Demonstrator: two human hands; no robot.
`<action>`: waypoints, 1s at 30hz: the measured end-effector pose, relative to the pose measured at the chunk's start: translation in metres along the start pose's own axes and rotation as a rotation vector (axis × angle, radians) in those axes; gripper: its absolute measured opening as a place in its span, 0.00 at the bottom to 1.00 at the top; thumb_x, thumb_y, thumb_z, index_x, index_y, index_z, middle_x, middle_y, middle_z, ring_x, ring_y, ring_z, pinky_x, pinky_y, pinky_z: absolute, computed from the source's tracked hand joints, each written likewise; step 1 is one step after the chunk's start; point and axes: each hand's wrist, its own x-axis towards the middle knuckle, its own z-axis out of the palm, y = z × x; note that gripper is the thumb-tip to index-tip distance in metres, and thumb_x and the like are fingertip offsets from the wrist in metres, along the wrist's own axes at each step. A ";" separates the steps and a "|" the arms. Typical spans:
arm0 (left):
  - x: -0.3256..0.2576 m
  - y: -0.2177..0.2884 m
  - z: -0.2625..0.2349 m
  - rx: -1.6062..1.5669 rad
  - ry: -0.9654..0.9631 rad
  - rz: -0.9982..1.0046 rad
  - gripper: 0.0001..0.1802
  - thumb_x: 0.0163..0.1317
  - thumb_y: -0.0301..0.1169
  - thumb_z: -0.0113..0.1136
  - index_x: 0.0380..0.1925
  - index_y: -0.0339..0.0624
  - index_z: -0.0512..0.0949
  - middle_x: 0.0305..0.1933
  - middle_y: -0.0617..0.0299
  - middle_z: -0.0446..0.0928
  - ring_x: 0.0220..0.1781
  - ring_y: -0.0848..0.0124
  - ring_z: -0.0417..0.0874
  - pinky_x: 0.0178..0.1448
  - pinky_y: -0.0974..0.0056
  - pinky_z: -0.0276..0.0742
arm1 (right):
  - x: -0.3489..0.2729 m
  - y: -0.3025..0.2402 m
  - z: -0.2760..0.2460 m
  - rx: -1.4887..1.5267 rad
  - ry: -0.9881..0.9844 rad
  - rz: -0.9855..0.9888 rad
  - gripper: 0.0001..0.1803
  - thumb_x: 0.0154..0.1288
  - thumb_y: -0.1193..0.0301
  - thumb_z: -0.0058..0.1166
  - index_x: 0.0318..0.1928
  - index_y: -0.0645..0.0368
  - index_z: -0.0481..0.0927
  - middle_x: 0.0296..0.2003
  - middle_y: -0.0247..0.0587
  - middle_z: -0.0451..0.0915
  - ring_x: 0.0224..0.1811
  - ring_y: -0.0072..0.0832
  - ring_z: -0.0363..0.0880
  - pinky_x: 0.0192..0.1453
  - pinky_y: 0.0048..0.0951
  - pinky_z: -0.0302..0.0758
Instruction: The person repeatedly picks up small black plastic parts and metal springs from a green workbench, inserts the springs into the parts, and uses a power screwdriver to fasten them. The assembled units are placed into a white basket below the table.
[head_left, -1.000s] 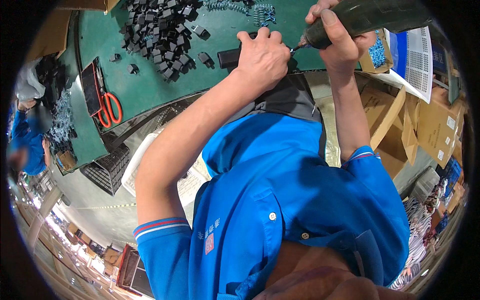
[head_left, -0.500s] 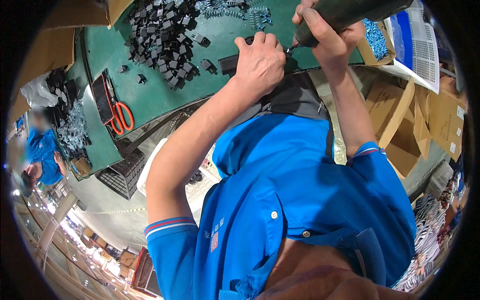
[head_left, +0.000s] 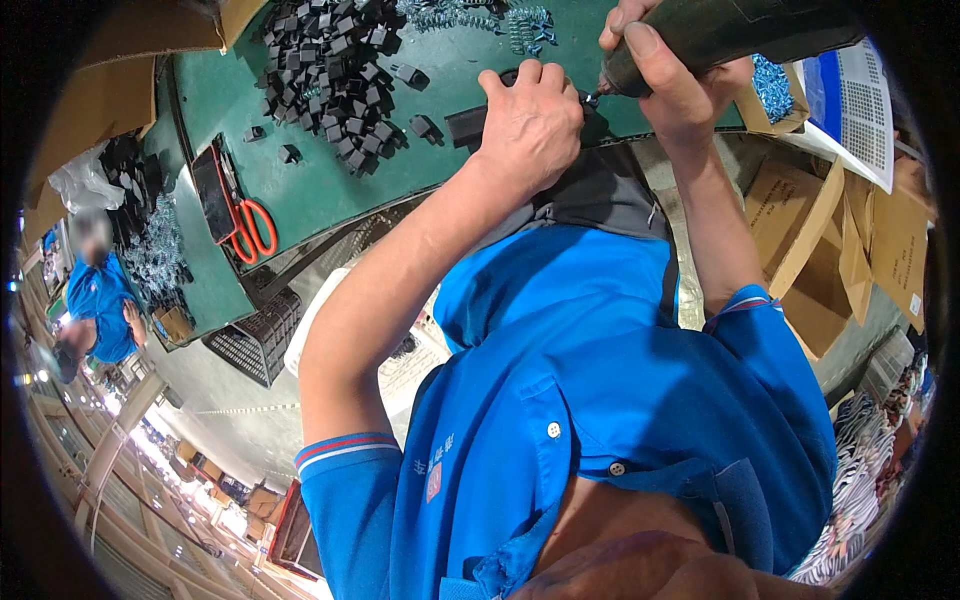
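Observation:
My right hand (head_left: 685, 85) is wrapped round a dark power screwdriver (head_left: 745, 38), its tip pointing left. My left hand (head_left: 532, 125) is closed over a black plastic part (head_left: 466, 128) at the table's near edge. One end of that part sticks out to the left of my fingers; most of it is under the hand. Right beside my left fingers, the screwdriver's tip (head_left: 592, 100) meets or nearly meets the part; I cannot tell if they touch. Left of the hand lies a heap of small black plastic blocks (head_left: 325, 85), with several loose ones around it.
Springs (head_left: 530, 30) lie at the table's far side. A box of blue screws (head_left: 772, 92) stands to the right. Orange-handled scissors (head_left: 256, 230) lie by a dark phone-like slab (head_left: 211, 195). Cardboard boxes (head_left: 790, 220) sit at lower right. Another person (head_left: 100, 300) is at far left.
The whole view has shifted slightly, so things appear a little further right. Both hands keep the same grip on the screwdriver and the black part.

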 end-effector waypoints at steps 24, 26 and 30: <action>-0.001 -0.002 0.013 -0.087 0.179 0.013 0.10 0.49 0.33 0.60 0.30 0.42 0.83 0.37 0.60 0.74 0.46 0.61 0.74 0.44 0.45 0.63 | -0.016 0.026 -0.009 -0.570 -0.313 -0.102 0.12 0.52 0.81 0.62 0.39 0.59 0.77 0.33 0.35 0.77 0.37 0.27 0.75 0.50 0.31 0.71; 0.000 -0.002 0.012 -0.111 0.146 0.007 0.10 0.50 0.33 0.59 0.31 0.42 0.83 0.38 0.60 0.74 0.47 0.61 0.74 0.44 0.44 0.62 | -0.015 0.031 -0.015 -0.617 -0.369 -0.097 0.12 0.52 0.80 0.63 0.38 0.59 0.78 0.33 0.35 0.77 0.37 0.28 0.75 0.51 0.31 0.70; -0.001 -0.002 0.010 -0.071 0.091 0.004 0.09 0.50 0.32 0.59 0.30 0.43 0.83 0.37 0.60 0.74 0.47 0.61 0.74 0.44 0.44 0.62 | -0.004 0.024 -0.011 -0.296 -0.303 -0.076 0.12 0.50 0.83 0.59 0.37 0.60 0.77 0.32 0.33 0.76 0.37 0.25 0.76 0.55 0.36 0.71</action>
